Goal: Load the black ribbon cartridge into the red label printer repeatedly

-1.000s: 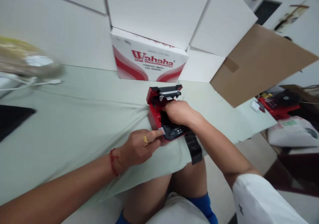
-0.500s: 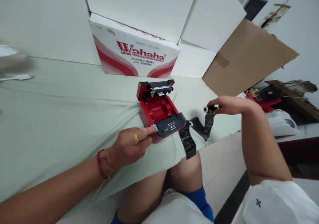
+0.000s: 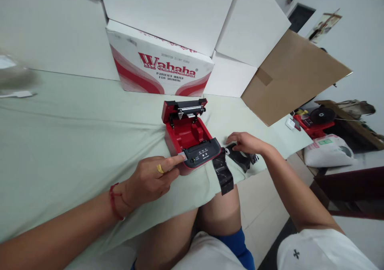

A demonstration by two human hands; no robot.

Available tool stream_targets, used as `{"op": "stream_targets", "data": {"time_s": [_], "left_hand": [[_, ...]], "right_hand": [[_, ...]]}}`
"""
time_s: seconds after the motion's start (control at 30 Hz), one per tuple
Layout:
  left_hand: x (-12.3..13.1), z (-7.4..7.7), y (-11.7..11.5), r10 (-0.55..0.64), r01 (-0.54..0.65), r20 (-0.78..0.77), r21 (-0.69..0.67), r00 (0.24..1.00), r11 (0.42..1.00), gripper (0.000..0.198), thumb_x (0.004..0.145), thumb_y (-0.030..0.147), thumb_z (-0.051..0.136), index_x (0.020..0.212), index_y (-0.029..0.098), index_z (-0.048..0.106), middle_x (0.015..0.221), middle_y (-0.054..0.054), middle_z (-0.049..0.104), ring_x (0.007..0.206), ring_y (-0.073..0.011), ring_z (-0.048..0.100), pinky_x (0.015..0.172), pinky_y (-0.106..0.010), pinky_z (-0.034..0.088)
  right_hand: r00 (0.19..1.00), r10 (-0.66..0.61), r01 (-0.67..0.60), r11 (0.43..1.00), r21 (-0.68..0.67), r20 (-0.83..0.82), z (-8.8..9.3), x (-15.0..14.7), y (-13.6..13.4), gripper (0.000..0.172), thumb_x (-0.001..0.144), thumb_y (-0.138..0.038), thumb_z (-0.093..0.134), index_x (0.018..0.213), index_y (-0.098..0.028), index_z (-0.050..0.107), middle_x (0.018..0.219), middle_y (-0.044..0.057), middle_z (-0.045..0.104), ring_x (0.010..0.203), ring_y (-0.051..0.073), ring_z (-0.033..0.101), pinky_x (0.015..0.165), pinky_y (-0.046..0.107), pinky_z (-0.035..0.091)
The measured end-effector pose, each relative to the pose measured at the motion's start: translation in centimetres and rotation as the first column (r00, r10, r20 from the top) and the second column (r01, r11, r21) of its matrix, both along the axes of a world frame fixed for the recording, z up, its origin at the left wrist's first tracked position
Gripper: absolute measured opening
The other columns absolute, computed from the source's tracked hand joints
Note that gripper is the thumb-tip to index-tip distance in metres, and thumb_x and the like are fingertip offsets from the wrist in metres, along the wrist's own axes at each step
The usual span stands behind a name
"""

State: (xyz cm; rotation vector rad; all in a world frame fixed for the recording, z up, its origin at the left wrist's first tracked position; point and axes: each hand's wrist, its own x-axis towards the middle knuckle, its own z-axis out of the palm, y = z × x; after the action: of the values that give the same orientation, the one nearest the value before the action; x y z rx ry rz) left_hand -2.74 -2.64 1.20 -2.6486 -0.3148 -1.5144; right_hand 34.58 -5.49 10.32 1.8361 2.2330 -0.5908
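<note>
A small red printer [image 3: 187, 136] with its lid open and a black button panel sits near the front edge of the cloth-covered table [image 3: 75, 134]. My left hand [image 3: 150, 180], wearing a gold ring, rests against the printer's front left corner with the index finger pressed on it. My right hand [image 3: 246, 143] lies on the table to the right of the printer, fingers curled over a black ribbon roll [image 3: 240, 158]. A loose strip of black ribbon [image 3: 223, 174] hangs over the table edge.
A red-and-white Wahaha carton [image 3: 162, 68] stands behind the printer among white boxes. A brown cardboard flap [image 3: 288, 78] leans at the right. Further right are another red device [image 3: 315, 122] and a white bag [image 3: 330, 152]. My bare knees are under the table edge.
My right hand left the printer's compartment with the black ribbon roll, swung out to the right, then came down onto the table beside the printer. The left hand stayed on the printer's corner.
</note>
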Motion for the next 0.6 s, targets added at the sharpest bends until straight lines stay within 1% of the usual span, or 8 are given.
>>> {"op": "stream_targets", "data": {"time_s": [0.1, 0.27, 0.33, 0.43, 0.5, 0.53, 0.6], "left_hand": [[0.1, -0.1, -0.1, 0.010, -0.010, -0.009, 0.002, 1.000, 1.000, 0.021, 0.088, 0.004, 0.049, 0.074, 0.017, 0.058, 0.111, -0.004, 0.079, 0.067, -0.0097, 0.068, 0.064, -0.023, 0.055], [0.2, 0.1, -0.2, 0.018, -0.018, 0.000, 0.008, 1.000, 1.000, 0.026, 0.090, 0.004, 0.045, 0.070, 0.017, 0.058, 0.105, -0.005, 0.080, 0.063, -0.0096, 0.067, 0.060, -0.024, 0.054], [0.3, 0.2, -0.2, 0.029, -0.029, 0.005, 0.007, 1.000, 1.000, 0.029, 0.091, 0.005, 0.044, 0.068, 0.017, 0.057, 0.101, -0.005, 0.080, 0.062, -0.0096, 0.067, 0.059, -0.023, 0.055], [0.5, 0.3, -0.3, 0.039, -0.039, 0.011, -0.001, 0.999, 0.999, 0.030, 0.093, 0.005, 0.043, 0.068, 0.016, 0.057, 0.100, -0.006, 0.081, 0.060, -0.0098, 0.066, 0.057, -0.023, 0.055], [0.5, 0.3, -0.3, 0.026, -0.026, 0.010, -0.006, 1.000, 1.000, 0.030, 0.093, 0.006, 0.043, 0.069, 0.016, 0.057, 0.101, -0.006, 0.081, 0.060, -0.0100, 0.066, 0.057, -0.023, 0.056], [0.5, 0.3, -0.3, 0.020, -0.020, 0.006, -0.011, 1.000, 1.000, 0.030, 0.094, 0.006, 0.043, 0.068, 0.016, 0.056, 0.101, -0.006, 0.081, 0.060, -0.0098, 0.066, 0.058, -0.023, 0.056], [0.5, 0.1, -0.4, 0.015, -0.015, -0.003, -0.023, 1.000, 1.000, 0.031, 0.094, 0.007, 0.043, 0.067, 0.016, 0.055, 0.103, -0.006, 0.081, 0.059, -0.0088, 0.065, 0.059, -0.023, 0.057]], "right_hand": [[0.999, 0.034, -0.034, 0.999, -0.015, -0.043, -0.7, -0.5, -0.5, 0.039, 0.090, -0.010, 0.057, 0.120, -0.026, 0.074, 0.125, 0.003, 0.073, 0.113, 0.020, 0.068, 0.100, 0.031, 0.050], [0.999, 0.042, -0.044, 0.998, -0.051, -0.034, -0.6, -0.3, -0.7, 0.047, 0.087, -0.012, 0.057, 0.129, -0.026, 0.071, 0.130, 0.007, 0.071, 0.114, 0.024, 0.067, 0.100, 0.035, 0.050], [0.999, 0.044, -0.046, 0.996, -0.075, -0.025, -0.6, -0.3, -0.6, 0.045, 0.087, -0.014, 0.057, 0.129, -0.024, 0.071, 0.129, 0.009, 0.071, 0.112, 0.024, 0.067, 0.099, 0.035, 0.050], [0.998, 0.066, -0.069, 0.989, -0.134, -0.022, -0.2, -0.6, -0.7, 0.039, 0.088, -0.017, 0.059, 0.124, -0.022, 0.072, 0.122, 0.010, 0.072, 0.108, 0.024, 0.068, 0.096, 0.034, 0.050], [0.995, 0.096, -0.102, 0.975, -0.199, -0.037, 0.9, -1.1, -1.0, 0.033, 0.089, -0.020, 0.061, 0.120, -0.021, 0.074, 0.117, 0.010, 0.074, 0.105, 0.024, 0.068, 0.094, 0.033, 0.051], [0.992, 0.113, -0.121, 0.964, -0.235, -0.049, 1.9, -1.4, -1.2, 0.031, 0.090, -0.022, 0.061, 0.118, -0.021, 0.074, 0.114, 0.010, 0.075, 0.103, 0.023, 0.069, 0.093, 0.033, 0.051], [0.984, 0.148, -0.170, 0.938, -0.302, -0.097, 4.5, -2.4, -1.5, 0.027, 0.094, -0.026, 0.059, 0.116, -0.022, 0.074, 0.112, 0.008, 0.075, 0.100, 0.021, 0.070, 0.091, 0.031, 0.052]]}}
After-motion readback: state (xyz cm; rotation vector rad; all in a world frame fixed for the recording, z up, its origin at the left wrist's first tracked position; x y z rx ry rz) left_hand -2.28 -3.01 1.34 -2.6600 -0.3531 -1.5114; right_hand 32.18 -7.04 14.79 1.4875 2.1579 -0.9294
